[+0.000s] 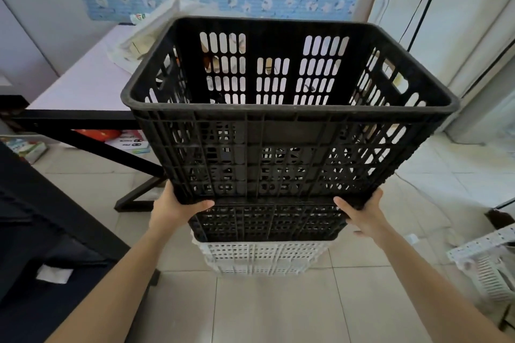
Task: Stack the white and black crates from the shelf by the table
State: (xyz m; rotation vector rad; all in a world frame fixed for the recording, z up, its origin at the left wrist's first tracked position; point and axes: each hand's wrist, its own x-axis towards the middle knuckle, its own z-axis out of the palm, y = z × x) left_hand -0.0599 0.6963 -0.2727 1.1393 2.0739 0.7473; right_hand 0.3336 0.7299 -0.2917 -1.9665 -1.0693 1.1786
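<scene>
A large empty black crate (284, 131) with slotted walls fills the middle of the view, held in the air and tilted slightly. My left hand (174, 210) grips its lower left corner and my right hand (362, 216) grips its lower right corner. Directly below it on the tiled floor stands a stack: another black crate (267, 224) sits on a white crate (262, 257). The held crate hangs just above the stack and hides most of it.
A table (83, 86) with a black frame stands at the left, with a plastic bag (145, 36) on it. A dark shelf (41, 231) is at the near left. A white slatted crate (490, 267) lies at the right edge. Tiled floor lies in front.
</scene>
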